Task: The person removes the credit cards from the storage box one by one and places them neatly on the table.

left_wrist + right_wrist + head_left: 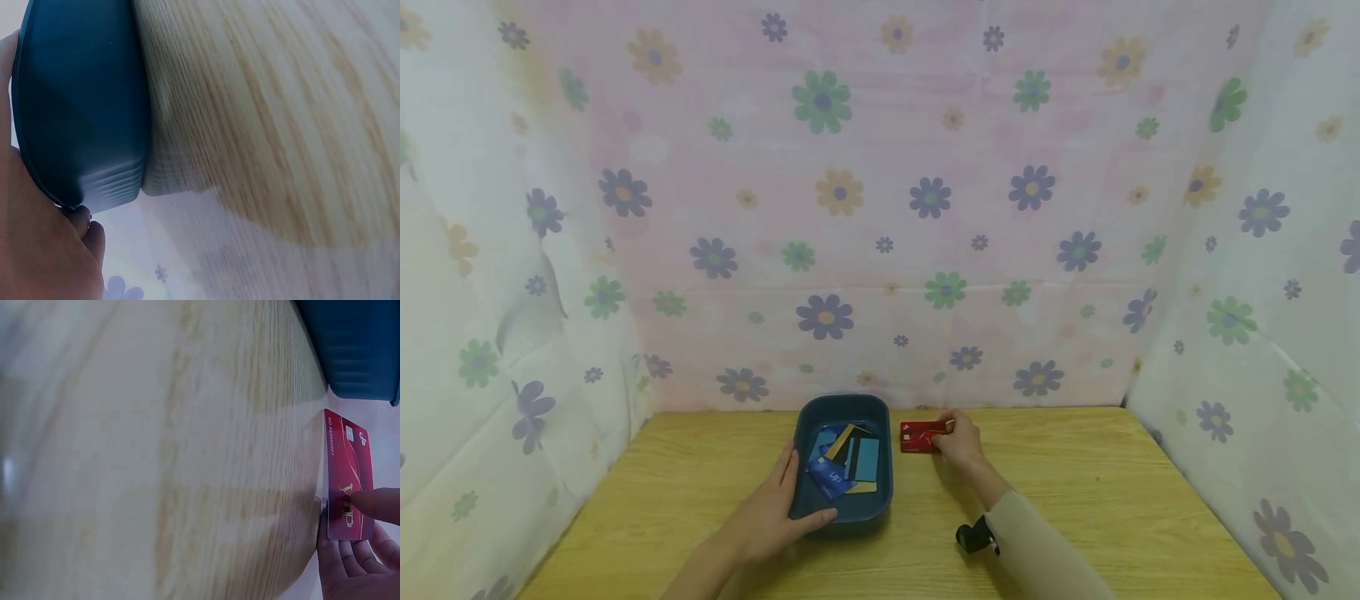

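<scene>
A dark teal plastic basket (843, 518) stands on the table with several cards inside, among them a light blue card (867, 460) and a dark blue card (829, 478). My left hand (767, 508) grips the basket at its left side, thumb across the near-left corner; the left wrist view has fingers (92, 239) bent at the rim. Just right of the basket, my right hand (961, 442) pinches a red card (917, 437) between thumb and fingers. The right wrist view shows gold letters and a chip on the red card (349, 456), with the thumb over its lower part.
The wooden table (1075, 500) runs back to a flowered cloth (880, 250), which also hangs along both sides. A small black object (973, 536) sits by the right sleeve (1045, 546), low over the table.
</scene>
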